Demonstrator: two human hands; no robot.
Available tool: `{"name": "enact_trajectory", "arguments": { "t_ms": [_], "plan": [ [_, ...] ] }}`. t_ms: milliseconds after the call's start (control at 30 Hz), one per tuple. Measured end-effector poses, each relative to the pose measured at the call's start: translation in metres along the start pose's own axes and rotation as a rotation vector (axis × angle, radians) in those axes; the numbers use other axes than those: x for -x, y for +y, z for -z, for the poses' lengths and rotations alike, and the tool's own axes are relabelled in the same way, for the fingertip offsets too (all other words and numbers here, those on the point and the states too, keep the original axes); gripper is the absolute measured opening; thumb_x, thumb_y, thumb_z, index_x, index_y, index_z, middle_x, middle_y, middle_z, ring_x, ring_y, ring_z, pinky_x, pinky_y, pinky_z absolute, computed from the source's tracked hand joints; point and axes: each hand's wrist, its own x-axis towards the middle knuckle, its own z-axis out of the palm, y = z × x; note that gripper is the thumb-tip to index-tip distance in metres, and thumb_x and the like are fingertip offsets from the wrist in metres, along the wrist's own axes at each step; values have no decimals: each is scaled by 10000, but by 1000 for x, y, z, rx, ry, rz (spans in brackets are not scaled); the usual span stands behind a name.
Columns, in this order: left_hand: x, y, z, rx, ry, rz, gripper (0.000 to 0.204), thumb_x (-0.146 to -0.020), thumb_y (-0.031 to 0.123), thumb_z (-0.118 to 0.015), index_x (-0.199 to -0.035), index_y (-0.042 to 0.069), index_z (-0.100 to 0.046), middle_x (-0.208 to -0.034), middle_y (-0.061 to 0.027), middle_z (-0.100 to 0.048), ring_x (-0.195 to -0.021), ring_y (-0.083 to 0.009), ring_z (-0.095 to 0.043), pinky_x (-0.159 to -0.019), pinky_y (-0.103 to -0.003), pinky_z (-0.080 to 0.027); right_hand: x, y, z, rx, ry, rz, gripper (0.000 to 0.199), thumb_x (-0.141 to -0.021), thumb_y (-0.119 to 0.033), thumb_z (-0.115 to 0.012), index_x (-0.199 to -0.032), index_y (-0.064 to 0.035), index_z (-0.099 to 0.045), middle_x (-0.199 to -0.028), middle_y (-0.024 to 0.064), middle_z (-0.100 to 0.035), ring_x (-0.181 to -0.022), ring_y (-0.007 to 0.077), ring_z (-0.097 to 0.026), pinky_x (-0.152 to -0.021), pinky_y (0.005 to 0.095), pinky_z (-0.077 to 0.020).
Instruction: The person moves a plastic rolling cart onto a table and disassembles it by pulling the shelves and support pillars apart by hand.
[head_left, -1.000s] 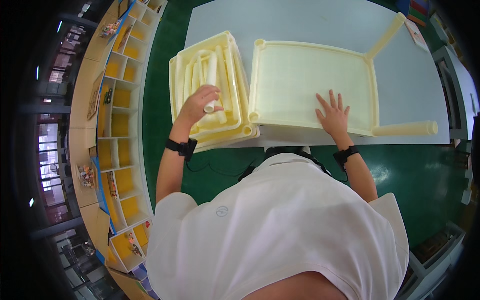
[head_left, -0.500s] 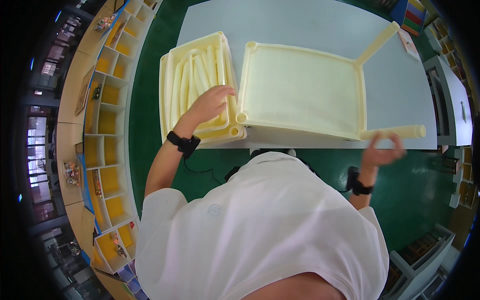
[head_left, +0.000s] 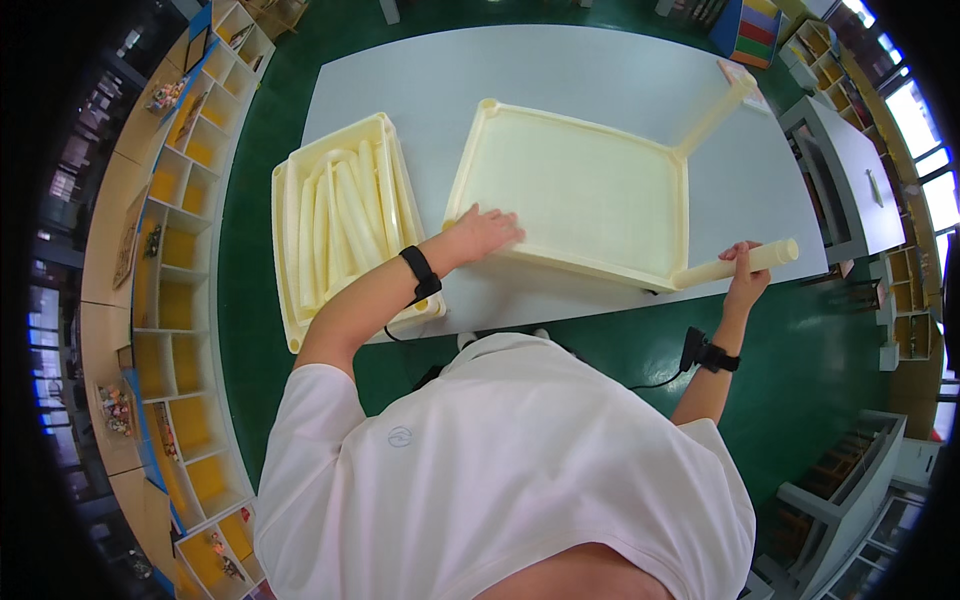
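Note:
A cream plastic tray-like shelf panel lies on the table, with one leg tube at its near right corner and another tube at its far right corner. My right hand is closed round the near tube, partway along it. Over the panel's near left corner lies my left hand, fingers stretched along the near edge and covering that corner. Left of the panel, a stack of cream trays holds several loose cream tubes.
The grey table carries all these parts, and a flat printed sheet or booklet lies at its far right. Shelving with yellow compartments lines the left side. A white cabinet stands to the right.
My left hand has moved from the tray stack to the panel's near left corner. My right hand has come up and taken hold of the near tube. The view has shifted.

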Motion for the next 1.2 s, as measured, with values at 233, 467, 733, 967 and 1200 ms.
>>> {"name": "enact_trajectory", "arguments": {
  "t_ms": [233, 467, 733, 967, 1200],
  "plan": [
    [40, 28, 119, 708, 525, -32, 607, -757, 339, -657, -1264, 106, -418, -1235, -93, -481, -1140, -245, -462, -904, -411, -402, 68, -4, -75, 30, -440, -7, 61, -756, -13, -595, -788, -37, -549, -744, 45, -589, -726, 167, -595, -660, 296, -471],
    [84, 50, 155, 1454, 449, -493, 258, -732, 264, -698, -807, 33, -610, -740, -57, -611, -681, -117, -569, -635, -248, -451, 79, -27, -188, 407, -1388, 87, 378, -798, -414, -592, -996, -93, -597, -1039, 99, -609, -1040, 248, -530, -885, 444, -391],
    [138, 24, 111, 1666, 1182, 52, 192, -790, 78, -569, -615, 18, -516, -500, -10, -464, -440, -71, -428, -420, -199, -317, 88, 61, -191, 1018, -1123, 220, 516, -849, -489, -451, -1320, -295, -371, -1457, 86, -173, -1337, 234, -190, -955, 680, -169],
    [153, 8, 108, 1586, 1317, 220, 197, -773, 74, -573, -597, 4, -517, -481, -19, -452, -421, -82, -403, -402, -229, -302, 106, 59, -212, 1089, -1070, 297, 476, -868, -455, -409, -1323, -329, -356, -1453, 105, -179, -1333, 239, -199, -953, 670, -189],
    [153, -1, 108, 1757, 855, -420, 282, -728, 114, -663, -532, 21, -483, -462, -32, -443, -399, -108, -402, -387, -252, -285, 107, 60, -205, 1084, -1088, 311, 475, -856, -442, -426, -1319, -357, -358, -1451, 90, -199, -1329, 226, -212, -949, 665, -205]
  ]
}}
